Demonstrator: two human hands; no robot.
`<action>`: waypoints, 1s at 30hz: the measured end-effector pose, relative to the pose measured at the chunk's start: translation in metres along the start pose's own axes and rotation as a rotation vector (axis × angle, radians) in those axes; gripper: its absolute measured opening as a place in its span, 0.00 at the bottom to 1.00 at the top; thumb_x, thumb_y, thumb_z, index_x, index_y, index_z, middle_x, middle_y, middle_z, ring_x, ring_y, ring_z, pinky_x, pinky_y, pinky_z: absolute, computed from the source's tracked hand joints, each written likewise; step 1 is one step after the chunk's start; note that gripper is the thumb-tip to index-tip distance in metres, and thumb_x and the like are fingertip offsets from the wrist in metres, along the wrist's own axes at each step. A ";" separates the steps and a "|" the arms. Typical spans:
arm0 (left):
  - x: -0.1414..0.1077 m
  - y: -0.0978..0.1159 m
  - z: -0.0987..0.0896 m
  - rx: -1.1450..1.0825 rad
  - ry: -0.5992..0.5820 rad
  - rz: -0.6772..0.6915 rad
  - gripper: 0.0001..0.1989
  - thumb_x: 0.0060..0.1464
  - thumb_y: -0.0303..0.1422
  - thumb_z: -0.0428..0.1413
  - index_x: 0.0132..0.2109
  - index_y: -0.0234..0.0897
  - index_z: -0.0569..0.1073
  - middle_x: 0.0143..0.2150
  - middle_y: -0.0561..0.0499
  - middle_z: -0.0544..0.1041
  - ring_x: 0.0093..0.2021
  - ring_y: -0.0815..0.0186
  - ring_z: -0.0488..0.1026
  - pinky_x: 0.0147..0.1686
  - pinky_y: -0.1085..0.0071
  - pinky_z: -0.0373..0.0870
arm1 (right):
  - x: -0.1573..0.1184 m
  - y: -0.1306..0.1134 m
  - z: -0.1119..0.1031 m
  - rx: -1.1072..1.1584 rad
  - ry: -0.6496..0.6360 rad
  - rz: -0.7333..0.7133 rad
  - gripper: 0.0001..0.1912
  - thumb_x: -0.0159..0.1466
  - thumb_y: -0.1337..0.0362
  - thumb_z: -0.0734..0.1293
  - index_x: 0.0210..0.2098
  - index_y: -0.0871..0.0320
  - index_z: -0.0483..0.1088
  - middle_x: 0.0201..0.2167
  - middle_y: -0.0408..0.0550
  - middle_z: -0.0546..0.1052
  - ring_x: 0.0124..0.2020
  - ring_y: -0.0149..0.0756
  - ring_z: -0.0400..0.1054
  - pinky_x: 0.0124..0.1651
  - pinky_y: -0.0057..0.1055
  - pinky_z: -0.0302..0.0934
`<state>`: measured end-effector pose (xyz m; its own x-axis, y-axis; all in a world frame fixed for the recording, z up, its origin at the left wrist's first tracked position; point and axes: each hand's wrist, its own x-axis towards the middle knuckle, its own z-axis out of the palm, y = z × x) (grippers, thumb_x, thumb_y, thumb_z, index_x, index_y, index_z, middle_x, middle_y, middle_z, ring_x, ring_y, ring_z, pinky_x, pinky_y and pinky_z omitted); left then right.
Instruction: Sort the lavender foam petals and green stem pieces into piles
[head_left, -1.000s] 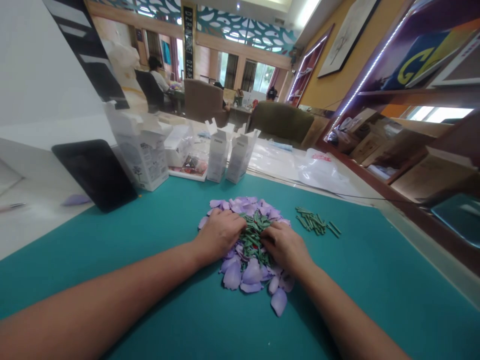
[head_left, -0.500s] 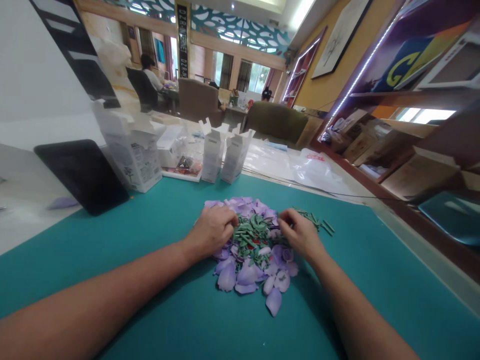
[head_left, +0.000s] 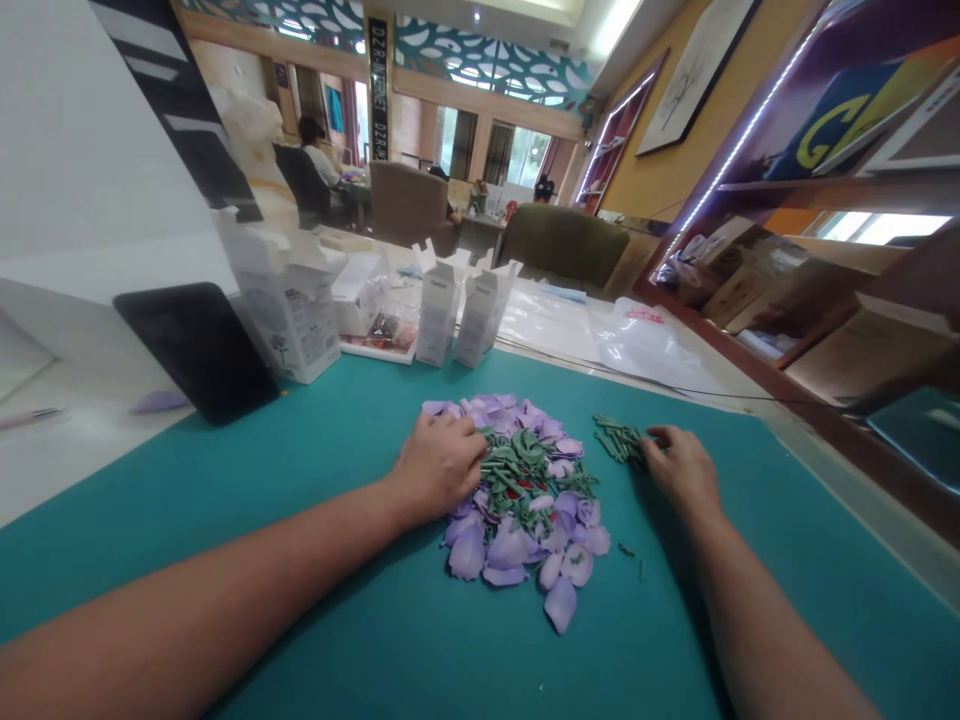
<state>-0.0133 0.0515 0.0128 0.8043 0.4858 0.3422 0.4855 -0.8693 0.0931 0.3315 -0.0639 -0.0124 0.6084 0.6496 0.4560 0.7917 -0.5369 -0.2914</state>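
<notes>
Right of the frame's centre, the right hand (head_left: 682, 470) is lying against the short green stems (head_left: 616, 437), fingers curled; whether they are pinching one, I cannot tell. At the centre, the left hand (head_left: 442, 462) is resting on the purple petals (head_left: 506, 548) beside the green leafy pieces (head_left: 517, 458), fingers bunched, their grip hidden. Handling neatly is probably requiring light fingertips, keeping petals uncreased and stems apart.
</notes>
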 end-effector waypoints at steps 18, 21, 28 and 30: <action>-0.004 0.005 0.003 0.158 0.022 0.144 0.08 0.60 0.29 0.51 0.33 0.37 0.73 0.37 0.46 0.74 0.41 0.55 0.66 0.37 0.59 0.54 | -0.086 -0.144 -0.022 0.163 -0.405 -0.661 0.06 0.64 0.66 0.65 0.34 0.55 0.74 0.33 0.47 0.74 0.38 0.40 0.67 0.39 0.33 0.59; -0.004 0.006 0.006 0.147 0.030 0.125 0.07 0.59 0.28 0.51 0.34 0.36 0.72 0.37 0.45 0.75 0.41 0.56 0.66 0.37 0.59 0.54 | -0.090 -0.149 -0.021 0.100 -0.413 -0.626 0.03 0.61 0.67 0.68 0.34 0.55 0.74 0.33 0.47 0.74 0.39 0.41 0.67 0.38 0.33 0.59; -0.001 0.002 0.008 0.015 0.018 0.038 0.03 0.55 0.29 0.53 0.35 0.36 0.71 0.39 0.46 0.76 0.42 0.57 0.68 0.38 0.61 0.56 | -0.091 -0.151 -0.021 0.070 -0.405 -0.636 0.03 0.60 0.69 0.67 0.29 0.56 0.71 0.31 0.47 0.73 0.37 0.40 0.67 0.37 0.32 0.57; 0.002 0.000 0.006 -0.095 0.012 -0.038 0.02 0.54 0.29 0.53 0.34 0.37 0.71 0.37 0.49 0.76 0.41 0.59 0.69 0.38 0.63 0.56 | -0.089 -0.150 -0.023 0.127 -0.384 -0.621 0.04 0.59 0.69 0.65 0.27 0.55 0.68 0.30 0.47 0.72 0.35 0.39 0.66 0.36 0.31 0.56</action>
<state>-0.0098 0.0528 0.0082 0.7815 0.5181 0.3477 0.4804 -0.8552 0.1946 0.1578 -0.0536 0.0099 0.0041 0.9686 0.2488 0.9825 0.0424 -0.1812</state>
